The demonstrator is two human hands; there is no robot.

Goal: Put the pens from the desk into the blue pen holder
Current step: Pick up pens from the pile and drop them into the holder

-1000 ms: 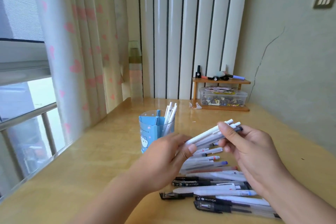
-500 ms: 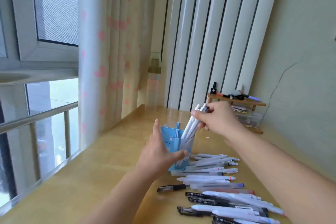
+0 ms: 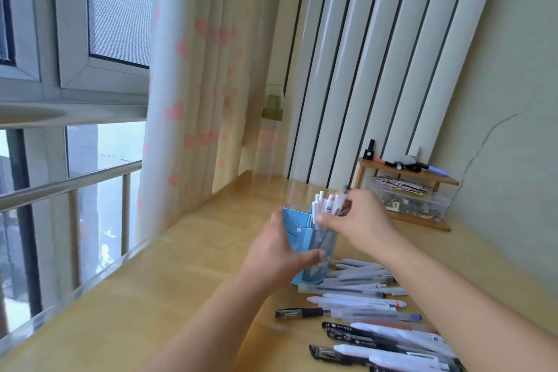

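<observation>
The blue pen holder [image 3: 297, 228] stands on the wooden desk [image 3: 157, 296], tilted a little toward me. My left hand [image 3: 277, 254] wraps around its near side. Several white pens [image 3: 324, 205] stick up out of the holder. My right hand [image 3: 359, 222] is at the holder's rim, its fingers closed around the upper ends of a bunch of those pens. More pens [image 3: 362, 302], white, grey and black, lie in a loose row on the desk to the right of the holder, running toward the near edge.
A small wooden shelf [image 3: 406, 172] with markers stands at the back right over a transparent box [image 3: 407, 199] of small items. A heart-patterned curtain [image 3: 193, 84] and a window with a railing are on the left. The wall rises close on the right.
My right hand carried a bunch of pens from above the desk to the holder and lowered them in. My left hand took hold of the holder. The view swung left and up.
</observation>
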